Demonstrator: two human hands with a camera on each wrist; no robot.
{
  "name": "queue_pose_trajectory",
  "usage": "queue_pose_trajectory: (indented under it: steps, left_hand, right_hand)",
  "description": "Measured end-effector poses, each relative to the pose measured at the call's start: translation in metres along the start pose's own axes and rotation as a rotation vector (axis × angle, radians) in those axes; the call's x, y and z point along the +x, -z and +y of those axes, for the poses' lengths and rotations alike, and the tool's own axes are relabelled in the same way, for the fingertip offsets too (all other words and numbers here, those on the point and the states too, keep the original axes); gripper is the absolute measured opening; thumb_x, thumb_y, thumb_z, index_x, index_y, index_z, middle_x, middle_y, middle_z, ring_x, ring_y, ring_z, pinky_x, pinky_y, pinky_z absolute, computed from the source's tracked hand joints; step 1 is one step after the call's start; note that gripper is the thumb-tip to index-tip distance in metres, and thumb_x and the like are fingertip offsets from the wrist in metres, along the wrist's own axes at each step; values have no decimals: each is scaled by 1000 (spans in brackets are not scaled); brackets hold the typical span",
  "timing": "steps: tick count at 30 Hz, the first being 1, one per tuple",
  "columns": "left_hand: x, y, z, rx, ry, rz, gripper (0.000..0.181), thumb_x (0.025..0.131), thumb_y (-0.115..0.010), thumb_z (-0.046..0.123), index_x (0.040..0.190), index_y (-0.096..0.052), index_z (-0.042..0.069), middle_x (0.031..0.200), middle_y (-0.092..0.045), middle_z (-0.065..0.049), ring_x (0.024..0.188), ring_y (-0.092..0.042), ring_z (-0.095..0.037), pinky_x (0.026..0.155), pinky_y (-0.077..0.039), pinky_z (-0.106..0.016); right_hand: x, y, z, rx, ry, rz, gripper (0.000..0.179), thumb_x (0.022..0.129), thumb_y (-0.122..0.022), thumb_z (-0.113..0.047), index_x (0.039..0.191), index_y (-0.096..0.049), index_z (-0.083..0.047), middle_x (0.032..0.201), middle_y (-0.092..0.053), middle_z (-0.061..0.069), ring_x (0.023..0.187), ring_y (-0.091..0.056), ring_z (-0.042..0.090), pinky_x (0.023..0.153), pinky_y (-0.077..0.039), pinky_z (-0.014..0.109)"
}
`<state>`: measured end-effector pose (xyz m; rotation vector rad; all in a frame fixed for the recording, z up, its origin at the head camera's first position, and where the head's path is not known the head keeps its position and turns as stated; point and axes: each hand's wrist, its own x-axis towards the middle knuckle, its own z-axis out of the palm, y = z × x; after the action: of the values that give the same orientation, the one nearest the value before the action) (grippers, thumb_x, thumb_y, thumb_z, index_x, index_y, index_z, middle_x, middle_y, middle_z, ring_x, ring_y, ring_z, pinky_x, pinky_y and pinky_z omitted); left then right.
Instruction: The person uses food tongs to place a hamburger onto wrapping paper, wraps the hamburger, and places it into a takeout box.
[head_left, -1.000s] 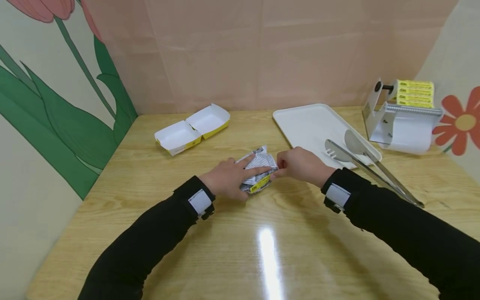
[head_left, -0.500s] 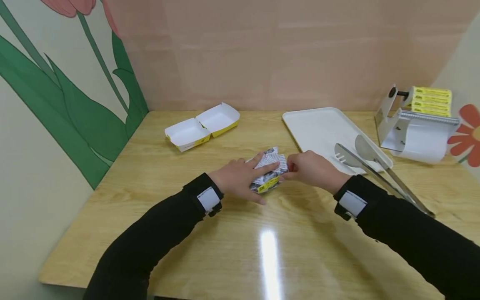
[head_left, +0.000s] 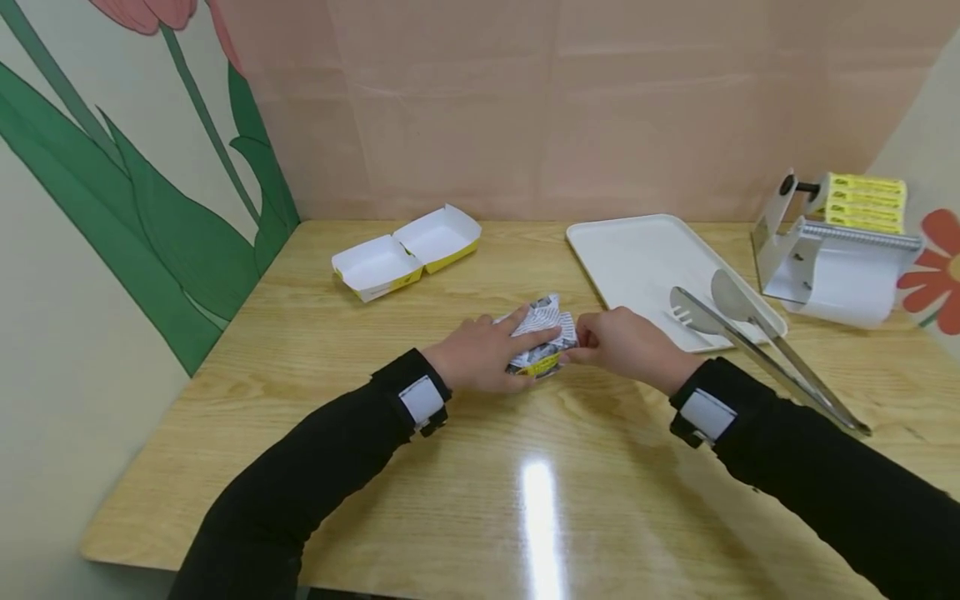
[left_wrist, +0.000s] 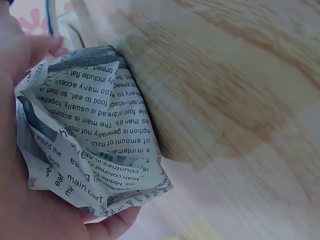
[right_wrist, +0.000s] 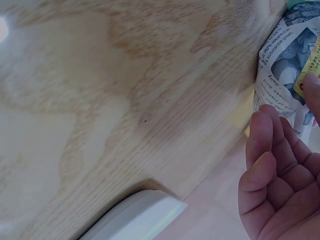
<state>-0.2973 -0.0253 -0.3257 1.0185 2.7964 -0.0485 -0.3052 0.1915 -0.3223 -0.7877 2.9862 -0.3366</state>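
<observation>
One pale wood-grain tabletop (head_left: 315, 333) carries a white rectangular tray (head_left: 630, 267) beyond your right hand (head_left: 630, 343) and an open white-and-yellow cardboard carton (head_left: 433, 237) farther left, neither in your way. Your left hand (head_left: 482, 354) grips the newsprint-patterned paper parcel (head_left: 542, 317) between both hands; your right, fingers loosely bent, thumbs its yellow label (head_left: 543, 365).

Box (head_left: 408, 252), white and yellow, open: beyond the left hand (head_left: 486, 356). Tray (head_left: 633, 258), white: just beyond the right hand (head_left: 633, 346). Tongs (head_left: 765, 360), metal: right of the right hand, heads over the tray. Dispenser (head_left: 832, 271), with yellow roll (head_left: 864, 202): farther right. Backdrop (head_left: 525, 108), pink: beyond both hands. Painted tulip (head_left: 176, 229): left of the left hand.
</observation>
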Motion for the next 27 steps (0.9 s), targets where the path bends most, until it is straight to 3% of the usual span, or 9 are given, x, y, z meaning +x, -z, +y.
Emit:
queue_pose_trajectory:
  steps: [5, 10, 13, 16, 20, 23, 27]
  left_hand:
    - [0, 0, -3, -29, -5, -5, 73, 87, -47, 58, 141, 2, 50, 155, -2, -6, 105, -47, -29, 88, -41, -45]
    - [-6, 9, -15, -254, -42, 11, 92, 76, -52, 69, 143, 6, 45, 155, -3, -10, 125, -40, -31, 98, -39, -43]
    - [-16, 18, -32, -368, -23, 22, 83, 82, -45, 66, 147, -3, 34, 154, -11, -6, 136, -26, -24, 108, -28, -39]
    - [-27, 24, -56, -362, 70, 65, 64, 93, -37, 53, 146, -22, 21, 150, -27, -3, 137, -26, -18, 110, -23, -35]
    - [-33, 25, -87, -241, 219, 152, 47, 97, -41, 35, 136, -44, 9, 139, -44, -6, 130, -39, -22, 106, -31, -36]
    - [-28, 20, -105, -165, 310, 224, 38, 96, -47, 27, 129, -52, 10, 132, -51, -7, 121, -48, -24, 98, -40, -38]
    - [-16, 15, -121, -74, 469, 355, 28, 91, -56, 24, 118, -63, 17, 119, -62, -4, 105, -59, -23, 81, -50, -38]
  right_hand:
    - [0, 1, 0, 5, 2, -6, 27, 80, -68, -37, 74, -61, -11, 60, -56, -4, 52, -45, 9, 49, -37, 24]
    - [-4, 6, 2, 3, 14, 12, 29, 78, -70, -40, 75, -61, -12, 62, -58, -5, 54, -48, 8, 51, -39, 24]
    - [-7, 13, 3, -6, 5, 24, 31, 78, -70, -42, 78, -61, -12, 66, -59, -4, 57, -50, 9, 53, -40, 25]
    - [-8, 20, 0, -30, 3, 57, 34, 78, -70, -41, 86, -61, -9, 73, -61, -1, 61, -51, 11, 55, -42, 27]
    - [-9, 21, -10, -105, 80, 185, 43, 74, -74, -37, 98, -59, -5, 84, -58, 5, 68, -52, 17, 59, -45, 31]
    - [-9, 14, -18, -149, 207, 286, 50, 70, -78, -34, 103, -58, -3, 90, -54, 8, 73, -51, 19, 63, -45, 33]
    - [-6, 4, -28, -149, 326, 308, 53, 68, -80, -33, 105, -58, -2, 98, -54, 10, 80, -53, 21, 68, -46, 36]
